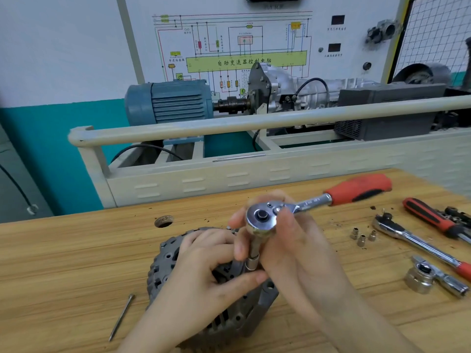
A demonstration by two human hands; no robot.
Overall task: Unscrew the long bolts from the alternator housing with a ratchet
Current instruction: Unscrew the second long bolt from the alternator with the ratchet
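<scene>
Right hand [288, 240] wraps closed around the ratchet [262, 217] head, its socket standing upright on the alternator housing [168, 261]. Left hand [201, 271] grips the housing top. One long bolt [121, 318] lies left of the housing; three small sockets [362, 236] sit well right.

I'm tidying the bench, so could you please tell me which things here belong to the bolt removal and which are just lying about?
In use: ratchet, alternator, left hand, right hand, removed long bolt.

Lying about: three small sockets, second ratchet, screwdriver, large socket.
</scene>
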